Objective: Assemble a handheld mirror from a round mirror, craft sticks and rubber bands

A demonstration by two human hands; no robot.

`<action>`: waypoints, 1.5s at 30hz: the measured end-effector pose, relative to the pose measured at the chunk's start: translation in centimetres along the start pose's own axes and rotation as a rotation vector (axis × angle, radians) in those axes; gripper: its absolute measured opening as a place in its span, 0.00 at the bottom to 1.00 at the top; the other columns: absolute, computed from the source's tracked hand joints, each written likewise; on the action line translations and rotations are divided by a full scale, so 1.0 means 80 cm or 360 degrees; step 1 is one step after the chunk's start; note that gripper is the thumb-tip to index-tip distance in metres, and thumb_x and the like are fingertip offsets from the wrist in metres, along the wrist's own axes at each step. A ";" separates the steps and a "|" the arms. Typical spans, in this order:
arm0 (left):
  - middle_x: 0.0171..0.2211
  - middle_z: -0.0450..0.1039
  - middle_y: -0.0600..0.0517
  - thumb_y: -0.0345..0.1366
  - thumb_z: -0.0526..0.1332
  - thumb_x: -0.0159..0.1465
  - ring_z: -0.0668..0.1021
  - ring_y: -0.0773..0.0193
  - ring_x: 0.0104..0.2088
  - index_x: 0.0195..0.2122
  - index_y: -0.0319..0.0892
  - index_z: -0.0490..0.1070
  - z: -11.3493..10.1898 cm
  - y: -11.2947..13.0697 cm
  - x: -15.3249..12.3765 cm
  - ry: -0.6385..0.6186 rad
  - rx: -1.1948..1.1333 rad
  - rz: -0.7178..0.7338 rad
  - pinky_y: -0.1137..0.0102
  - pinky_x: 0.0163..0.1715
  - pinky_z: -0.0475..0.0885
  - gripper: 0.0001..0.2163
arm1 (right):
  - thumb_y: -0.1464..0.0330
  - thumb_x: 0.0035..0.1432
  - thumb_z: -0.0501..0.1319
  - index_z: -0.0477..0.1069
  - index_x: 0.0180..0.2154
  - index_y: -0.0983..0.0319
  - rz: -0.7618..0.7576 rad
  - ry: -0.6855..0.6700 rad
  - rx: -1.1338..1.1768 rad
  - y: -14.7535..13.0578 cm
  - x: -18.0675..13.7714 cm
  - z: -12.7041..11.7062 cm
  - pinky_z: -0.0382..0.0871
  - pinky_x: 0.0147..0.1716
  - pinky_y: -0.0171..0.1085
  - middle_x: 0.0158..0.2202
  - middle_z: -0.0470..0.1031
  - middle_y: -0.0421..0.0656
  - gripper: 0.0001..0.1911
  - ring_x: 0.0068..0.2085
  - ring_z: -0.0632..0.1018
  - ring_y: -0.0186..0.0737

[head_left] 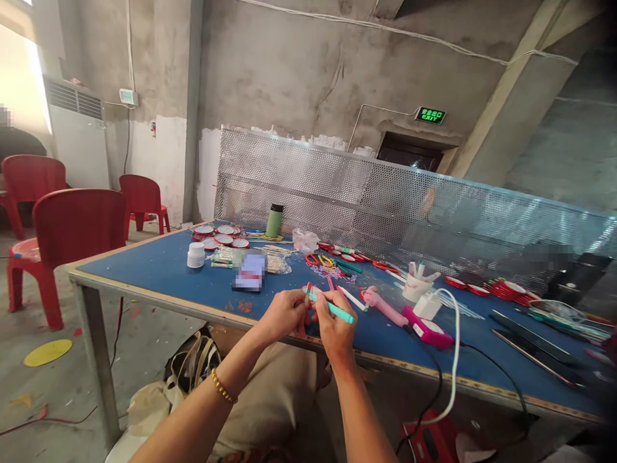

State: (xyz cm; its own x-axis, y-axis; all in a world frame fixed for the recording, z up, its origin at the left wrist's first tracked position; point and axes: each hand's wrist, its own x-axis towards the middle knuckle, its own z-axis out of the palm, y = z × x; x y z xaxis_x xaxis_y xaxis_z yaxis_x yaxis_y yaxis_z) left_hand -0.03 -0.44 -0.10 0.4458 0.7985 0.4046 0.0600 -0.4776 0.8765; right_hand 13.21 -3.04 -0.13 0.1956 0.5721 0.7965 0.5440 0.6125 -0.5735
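Blue-topped table (159, 283) across middle of frame, perforated metal screen (337, 186) along far edge, bare concrete wall (279, 83) up top, red chairs (80, 218) at left. Right of center, white cup (413, 290) with slim sticks poking out. Capped white bottle (195, 255) left of center, black-lidded green bottle (274, 223) farther back. Right hand (335, 331) curled snug round teal marker (341, 313), lower center. Left hand (284, 314) bunched by its tip, can't really tell what's pinched there.
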 end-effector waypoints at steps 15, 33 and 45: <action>0.18 0.70 0.56 0.39 0.51 0.64 0.74 0.69 0.15 0.26 0.42 0.62 0.000 0.002 -0.001 -0.0030 -0.0064 -0.0006 0.77 0.15 0.63 0.11 | 0.63 0.62 0.58 0.68 0.27 0.61 0.0054 0.0033 0.0071 0.000 0.000 0.000 0.66 0.18 0.30 0.21 0.71 0.36 0.12 0.17 0.72 0.31; 0.19 0.70 0.55 0.46 0.54 0.65 0.74 0.68 0.16 0.26 0.41 0.63 0.001 -0.003 0.000 -0.0038 -0.0127 -0.0030 0.77 0.16 0.63 0.15 | 0.64 0.62 0.58 0.68 0.26 0.60 0.0003 -0.0013 0.0021 -0.003 0.001 -0.002 0.66 0.18 0.30 0.19 0.70 0.35 0.13 0.17 0.72 0.31; 0.16 0.69 0.56 0.45 0.52 0.65 0.74 0.67 0.16 0.25 0.42 0.63 0.000 -0.003 0.001 -0.0036 -0.0065 -0.0023 0.76 0.16 0.63 0.15 | 0.64 0.61 0.58 0.68 0.25 0.60 -0.0012 -0.0005 0.0021 -0.003 0.002 -0.001 0.65 0.18 0.30 0.17 0.68 0.34 0.12 0.16 0.71 0.31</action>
State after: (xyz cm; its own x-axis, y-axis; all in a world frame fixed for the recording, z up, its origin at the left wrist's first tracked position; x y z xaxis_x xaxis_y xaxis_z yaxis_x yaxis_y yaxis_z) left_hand -0.01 -0.28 -0.30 0.4651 0.7965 0.3862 0.0301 -0.4503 0.8924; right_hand 13.19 -3.14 0.16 0.1890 0.5692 0.8002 0.5349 0.6237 -0.5700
